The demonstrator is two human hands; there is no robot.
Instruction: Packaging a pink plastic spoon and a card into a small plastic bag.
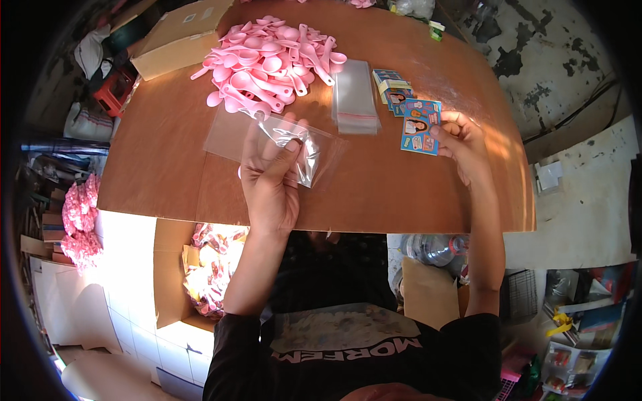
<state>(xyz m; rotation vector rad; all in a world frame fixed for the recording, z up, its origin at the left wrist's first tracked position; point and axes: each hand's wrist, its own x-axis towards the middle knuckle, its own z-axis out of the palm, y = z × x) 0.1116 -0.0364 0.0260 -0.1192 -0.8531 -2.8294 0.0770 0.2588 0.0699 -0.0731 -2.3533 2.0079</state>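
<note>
A clear plastic bag [227,137] lies across the fingers of my left hand [271,177], pinned under the thumb. It is held over the near middle of the brown table. To the right, my right hand [466,146] pinches a blue printed card [420,128] by its right edge, between thumb and fingers. Just behind that card sits a stack of similar cards [391,85]. A pile of flat clear bags [356,100] lies left of the stack. Beyond my left hand rises a large heap of pink plastic spoons [267,60].
The brown table [394,194] spans the view. A cardboard box [180,37] stands at its far left. Below the front edge, another box [174,274] holds packed items, beside a large clear bottle [428,248]. A red stool [114,90] and pink bundles [81,220] are at the left.
</note>
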